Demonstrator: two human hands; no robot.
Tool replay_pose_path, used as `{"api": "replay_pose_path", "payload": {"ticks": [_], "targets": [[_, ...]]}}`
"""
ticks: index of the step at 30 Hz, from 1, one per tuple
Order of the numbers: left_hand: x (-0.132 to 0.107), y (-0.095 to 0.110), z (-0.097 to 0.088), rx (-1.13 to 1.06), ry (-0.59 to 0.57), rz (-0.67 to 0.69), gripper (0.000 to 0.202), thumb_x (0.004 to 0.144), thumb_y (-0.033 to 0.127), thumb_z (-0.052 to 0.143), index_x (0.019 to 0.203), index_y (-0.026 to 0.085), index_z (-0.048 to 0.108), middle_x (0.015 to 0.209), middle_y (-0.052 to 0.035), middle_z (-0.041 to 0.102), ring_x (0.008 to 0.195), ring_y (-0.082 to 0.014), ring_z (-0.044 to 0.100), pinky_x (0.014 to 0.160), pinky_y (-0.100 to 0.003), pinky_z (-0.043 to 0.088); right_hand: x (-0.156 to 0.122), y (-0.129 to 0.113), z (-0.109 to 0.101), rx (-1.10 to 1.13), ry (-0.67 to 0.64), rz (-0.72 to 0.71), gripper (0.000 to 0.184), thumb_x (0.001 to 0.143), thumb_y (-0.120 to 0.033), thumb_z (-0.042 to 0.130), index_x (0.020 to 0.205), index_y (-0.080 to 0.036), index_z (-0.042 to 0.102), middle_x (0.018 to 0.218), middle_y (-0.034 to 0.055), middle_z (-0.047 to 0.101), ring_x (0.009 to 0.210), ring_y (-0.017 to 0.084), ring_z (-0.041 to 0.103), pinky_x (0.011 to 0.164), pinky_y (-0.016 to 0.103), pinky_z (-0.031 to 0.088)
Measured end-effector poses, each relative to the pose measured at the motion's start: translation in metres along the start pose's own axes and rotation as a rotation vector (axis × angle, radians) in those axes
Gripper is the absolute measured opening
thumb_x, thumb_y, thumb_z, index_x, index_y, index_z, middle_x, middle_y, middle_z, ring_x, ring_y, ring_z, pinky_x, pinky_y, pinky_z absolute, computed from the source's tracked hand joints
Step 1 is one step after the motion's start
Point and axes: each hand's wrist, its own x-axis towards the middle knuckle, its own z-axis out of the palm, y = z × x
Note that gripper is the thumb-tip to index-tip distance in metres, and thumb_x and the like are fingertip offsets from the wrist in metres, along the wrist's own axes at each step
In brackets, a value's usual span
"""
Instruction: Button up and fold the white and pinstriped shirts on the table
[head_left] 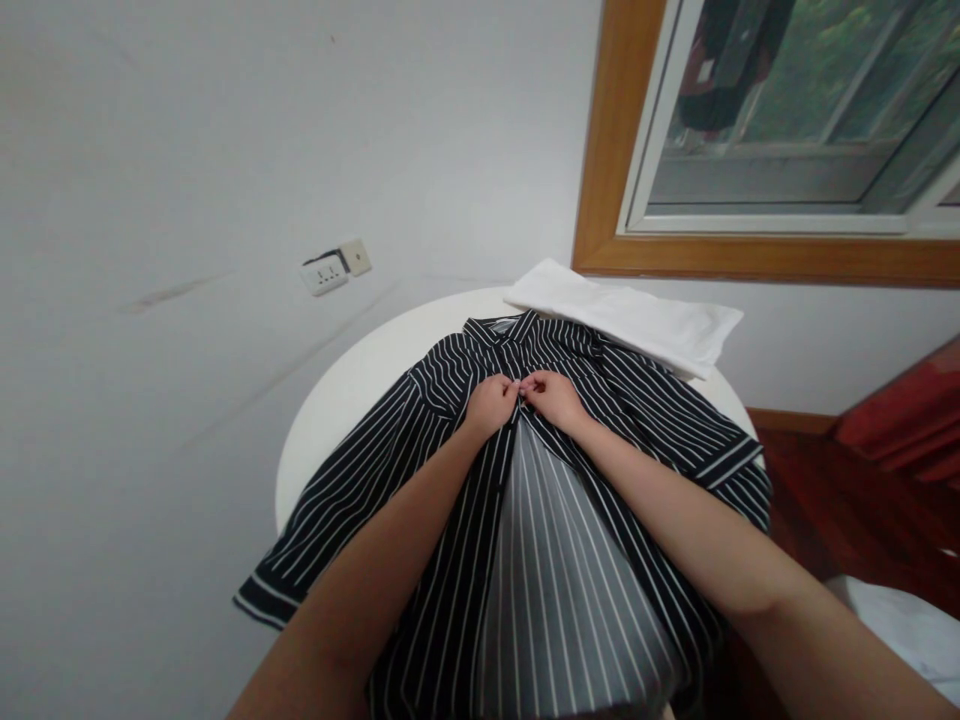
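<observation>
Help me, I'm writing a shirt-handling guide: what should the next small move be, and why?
Probably close the front of the striped shirt at the pinched spot: the left hand and right hand meet there, high on the front, while below them it gapes, baring the grey inside. Exactly what they pinch is too small to tell.

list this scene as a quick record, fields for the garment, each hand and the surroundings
garment: black-and-white striped shirt, front up, lower front parted
left hand: pinching the shirt's front below the collar
right hand: pinching there too, fingertips close to the left's
surface: white table
behind shirt: white cloth
wall: socket
upper right: wood-framed window
</observation>
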Motion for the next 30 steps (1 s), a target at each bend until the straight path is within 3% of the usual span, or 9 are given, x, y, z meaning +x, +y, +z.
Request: {"api": "replay_pose_path", "payload": {"ticks": [5,10,13,15,17,21,24,30], "targets": [[0.001,-0.002,0.002,0.061,0.008,-0.034,0.025,0.093,0.025,0.043,0.086,0.016,0.066,0.093,-0.0087,0.069,0.090,-0.0182,0.062,0.082,-0.028,0.045,-0.006,-0.013,0.004,-0.253,0.080,-0.061,0.015,0.078,-0.014,0.055,0.082,-0.019,0.068,0.088,0.0037,0.068,0.079,0.015,0.060,0.075,0.025,0.045],[0.003,-0.004,0.004,0.049,0.019,-0.055,0.025,0.093,0.021,0.041,0.091,0.016,0.065,0.100,-0.0105,0.069,0.097,-0.0197,0.062,0.087,-0.030,0.044,-0.006,-0.014,0.004,-0.268,0.076,-0.120,0.018,0.077,-0.011,0.054,0.087,-0.018,0.067,0.089,0.0033,0.066,0.080,0.015,0.058,0.075,0.025,0.042],[0.004,-0.005,0.006,0.022,0.026,-0.076,0.026,0.094,0.022,0.039,0.094,0.015,0.065,0.100,-0.0111,0.069,0.098,-0.0197,0.062,0.088,-0.030,0.044,0.000,-0.008,0.000,-0.158,0.011,-0.137,0.011,0.082,-0.020,0.055,0.086,-0.018,0.066,0.079,0.0008,0.064,0.072,0.013,0.058,0.070,0.023,0.041],[0.004,-0.005,0.007,0.021,0.037,-0.090,0.026,0.094,0.022,0.039,0.095,0.016,0.064,0.100,-0.0106,0.069,0.098,-0.0192,0.062,0.088,-0.030,0.044,0.004,-0.006,-0.002,-0.153,-0.018,-0.109,0.018,0.088,-0.032,0.053,0.082,-0.018,0.064,0.072,-0.0002,0.063,0.065,0.013,0.056,0.064,0.023,0.040],[0.004,-0.005,0.007,0.020,0.044,-0.095,0.025,0.094,0.023,0.039,0.095,0.017,0.064,0.100,-0.0099,0.069,0.097,-0.0191,0.062,0.087,-0.029,0.045,0.004,-0.007,-0.002,-0.254,-0.020,-0.106,0.026,0.092,-0.038,0.049,0.081,-0.019,0.063,0.073,0.0011,0.064,0.066,0.014,0.056,0.064,0.024,0.039],[0.003,-0.005,0.007,0.041,0.033,-0.077,0.026,0.095,0.025,0.038,0.091,0.018,0.063,0.098,-0.0092,0.069,0.096,-0.0194,0.062,0.086,-0.030,0.044,-0.002,-0.015,0.002,-0.568,-0.028,-0.200,0.026,0.098,-0.031,0.038,0.094,-0.019,0.060,0.096,0.0085,0.065,0.085,0.019,0.059,0.071,0.027,0.038],[0.003,-0.004,0.006,0.048,0.026,-0.059,0.026,0.095,0.025,0.038,0.090,0.018,0.062,0.098,-0.0087,0.068,0.095,-0.0191,0.062,0.085,-0.030,0.044,-0.005,-0.018,0.004,-0.691,-0.047,-0.217,0.027,0.099,-0.028,0.032,0.103,-0.018,0.056,0.103,0.0116,0.063,0.087,0.021,0.060,0.071,0.028,0.038],[0.001,-0.003,0.005,0.024,0.023,-0.003,0.025,0.096,0.026,0.037,0.089,0.018,0.059,0.095,-0.0071,0.067,0.091,-0.0179,0.061,0.083,-0.029,0.044,0.005,-0.012,-0.002,-0.580,-0.063,-0.125,0.027,0.099,-0.029,0.035,0.091,-0.020,0.058,0.098,0.0061,0.066,0.084,0.018,0.059,0.067,0.026,0.035]]}}
